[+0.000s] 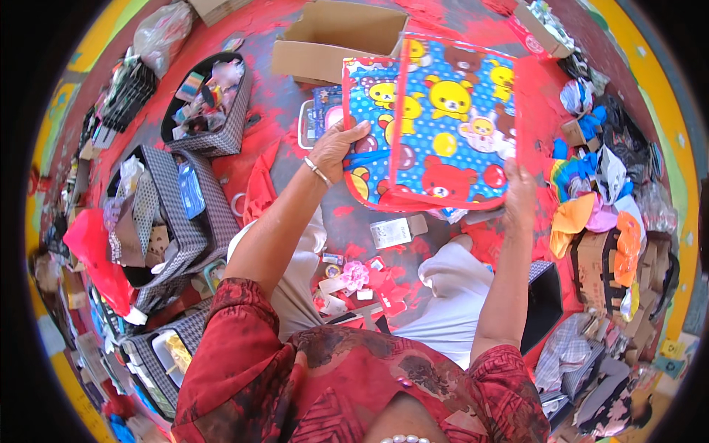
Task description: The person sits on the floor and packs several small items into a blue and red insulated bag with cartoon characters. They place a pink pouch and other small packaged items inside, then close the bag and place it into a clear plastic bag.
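Up in front of me, both hands hold a blue bear-print piece (450, 118) with red edging, apron-like, though its exact kind is unclear. It has two overlapping panels, and a blue strap (367, 158) runs across the left one. My left hand (336, 150) is closed on the left panel's edge, with a bracelet at the wrist. At the lower right corner of the right panel, my right hand (519, 193) grips the edge, its fingers partly hidden. Below the panels lies a small white box (397, 232); a pink flower (355, 275) rests among small items between my legs.
An open cardboard box (336, 48) stands at the far side. Checked storage bins (210, 214) full of mixed goods line my left. To the right are piled colourful cloths (583, 177), a brown carton (593, 269) and a dark open bin (543, 303).
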`<state>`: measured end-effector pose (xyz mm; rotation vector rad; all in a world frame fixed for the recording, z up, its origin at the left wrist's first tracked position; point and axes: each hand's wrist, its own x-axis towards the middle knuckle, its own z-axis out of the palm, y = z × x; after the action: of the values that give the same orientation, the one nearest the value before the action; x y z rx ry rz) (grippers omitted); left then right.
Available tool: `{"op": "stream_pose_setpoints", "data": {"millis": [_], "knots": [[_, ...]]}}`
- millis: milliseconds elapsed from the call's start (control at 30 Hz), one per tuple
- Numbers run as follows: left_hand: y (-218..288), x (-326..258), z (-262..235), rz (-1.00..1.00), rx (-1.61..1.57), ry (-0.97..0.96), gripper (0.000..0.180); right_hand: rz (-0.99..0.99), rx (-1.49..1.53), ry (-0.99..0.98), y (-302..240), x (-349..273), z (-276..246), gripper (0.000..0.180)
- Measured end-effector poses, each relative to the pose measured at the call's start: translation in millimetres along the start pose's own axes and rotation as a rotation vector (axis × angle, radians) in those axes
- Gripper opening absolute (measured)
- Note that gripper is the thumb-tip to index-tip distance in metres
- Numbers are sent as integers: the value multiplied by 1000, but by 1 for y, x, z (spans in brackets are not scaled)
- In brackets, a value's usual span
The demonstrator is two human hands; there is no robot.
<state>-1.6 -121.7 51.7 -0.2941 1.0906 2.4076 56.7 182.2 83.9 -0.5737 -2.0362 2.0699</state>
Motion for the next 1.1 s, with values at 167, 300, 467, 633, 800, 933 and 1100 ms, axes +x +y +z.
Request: {"op": "stream_pose_setpoints", "data": {"millis": [167,300,467,633,800,933,1100], "knots": [[9,-1,-3,58,5,108,22,-9,237,47,-9,7,-35,29],[14,0,-5,63,-64,111,21,-110,403,96,-19,10,-57,32],[21,-1,-6,90,-79,124,25,-201,529,200,-34,8,-77,31],[26,-2,-3,136,-23,61,28,-182,598,133,-34,7,-86,28],[29,-8,7,207,63,43,32,-155,664,-18,-27,12,-90,29],[33,-11,10,292,117,-16,33,-43,787,-89,-18,16,-97,30],[34,-12,13,662,560,51,19,-29,1040,-314,1,16,-95,42]]}}
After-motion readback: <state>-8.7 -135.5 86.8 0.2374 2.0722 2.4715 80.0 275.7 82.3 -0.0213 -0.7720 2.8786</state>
